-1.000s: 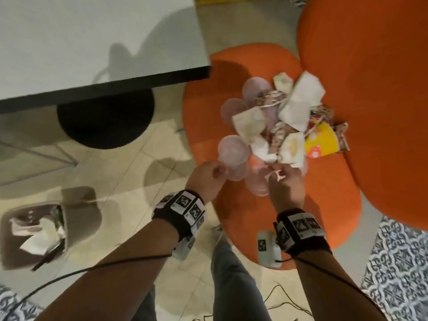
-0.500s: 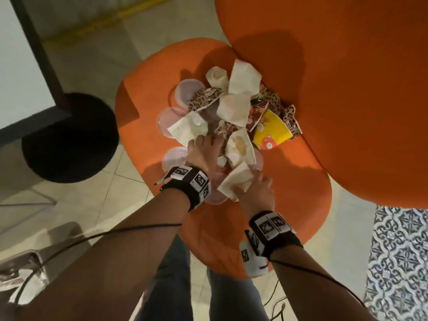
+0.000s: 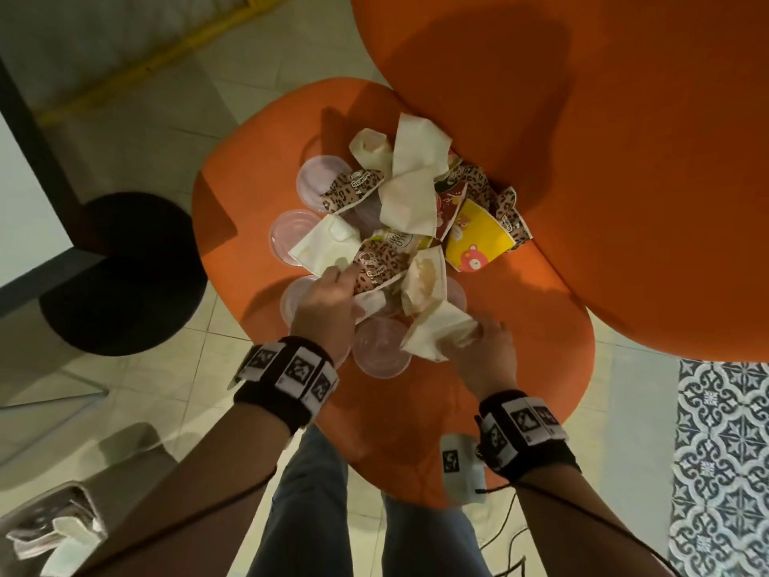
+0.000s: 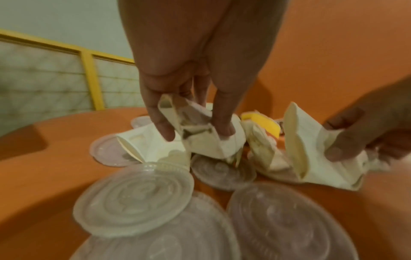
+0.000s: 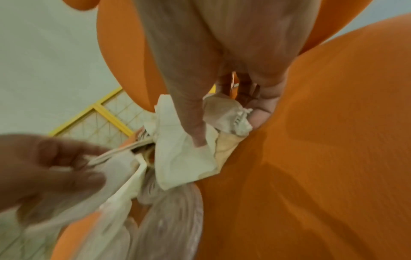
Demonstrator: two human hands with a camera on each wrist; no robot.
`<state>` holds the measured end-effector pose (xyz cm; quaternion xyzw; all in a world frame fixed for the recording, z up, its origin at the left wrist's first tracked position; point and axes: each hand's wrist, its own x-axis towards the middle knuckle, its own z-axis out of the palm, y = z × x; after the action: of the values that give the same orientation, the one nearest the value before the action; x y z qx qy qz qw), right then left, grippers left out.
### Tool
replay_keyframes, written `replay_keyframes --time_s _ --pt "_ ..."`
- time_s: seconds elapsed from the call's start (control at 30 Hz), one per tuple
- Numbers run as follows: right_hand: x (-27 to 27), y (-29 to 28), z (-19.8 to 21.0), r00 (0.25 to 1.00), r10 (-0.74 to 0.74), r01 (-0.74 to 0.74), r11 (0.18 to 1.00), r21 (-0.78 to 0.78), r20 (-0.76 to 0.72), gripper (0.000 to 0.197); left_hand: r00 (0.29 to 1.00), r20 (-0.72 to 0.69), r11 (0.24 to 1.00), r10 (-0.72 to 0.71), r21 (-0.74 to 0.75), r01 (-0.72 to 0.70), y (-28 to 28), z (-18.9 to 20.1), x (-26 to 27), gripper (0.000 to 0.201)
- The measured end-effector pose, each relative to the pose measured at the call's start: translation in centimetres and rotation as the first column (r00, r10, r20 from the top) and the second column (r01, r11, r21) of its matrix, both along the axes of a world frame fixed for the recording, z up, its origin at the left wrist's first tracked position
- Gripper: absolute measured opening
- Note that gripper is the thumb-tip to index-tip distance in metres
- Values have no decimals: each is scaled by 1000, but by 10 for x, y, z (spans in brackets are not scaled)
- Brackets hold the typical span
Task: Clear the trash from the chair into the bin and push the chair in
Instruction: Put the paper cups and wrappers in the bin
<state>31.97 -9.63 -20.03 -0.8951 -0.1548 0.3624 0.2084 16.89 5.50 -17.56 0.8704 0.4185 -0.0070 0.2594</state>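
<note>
The person is gathering trash off the orange chair (image 3: 266, 226), so the clearing step is under way and the push-in is not yet begun. The left hand (image 3: 328, 301) is reaching into the near side of the pile, its thumb and fingers (image 4: 224, 126) pinching a crushed paper cup (image 4: 213, 140). The right hand (image 3: 484, 347) is gripping a crumpled white napkin (image 3: 437, 335) at the pile's front edge, thumb pressing down on it in the right wrist view. Most of the trash is lying in the middle of the seat against the backrest: clear plastic lids (image 3: 378, 347), more napkins, leopard-print wrappers (image 3: 353, 189) and a yellow cup (image 3: 478, 239). The bin (image 3: 50, 530) is sitting on the floor at the lower left, well apart from the chair, with some paper already in it.

Next, I judge, both handfuls are needing to be lifted clear and carried left to the bin. The slick lids are likely to slide apart, so stacking them first would be helping.
</note>
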Motion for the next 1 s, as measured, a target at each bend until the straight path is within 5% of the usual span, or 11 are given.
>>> replay_keyframes --time_s 0.1,0.2,0.33,0.47,0.67,0.83,1.0 --pt "15 6 12 1000 -18 20 995 102 -17 62 981 32 971 189 -155 -182 2 11 -9 58" --pt "23 31 24 995 48 -34 986 160 -83 70 981 24 953 191 -243 -180 6 21 -7 66" --pt "29 71 27 953 281 -276 959 65 -113 82 965 100 940 242 -269 -208 23 42 -2 60" --pt "28 87 20 877 473 -479 875 -70 -84 70 931 228 935 284 -282 -216 41 46 6 64" --pt "27 76 1 967 242 -246 968 -42 -79 81 992 -115 917 45 -389 -87 43 -16 36 71" --pt "31 58 2 986 89 -72 991 116 -145 58 987 -62 973 147 -168 -156 18 -31 39 46" --pt "32 39 5 980 -34 79 970 228 -196 52 998 -34 997 47 -63 -49 -3 -36 31 25"
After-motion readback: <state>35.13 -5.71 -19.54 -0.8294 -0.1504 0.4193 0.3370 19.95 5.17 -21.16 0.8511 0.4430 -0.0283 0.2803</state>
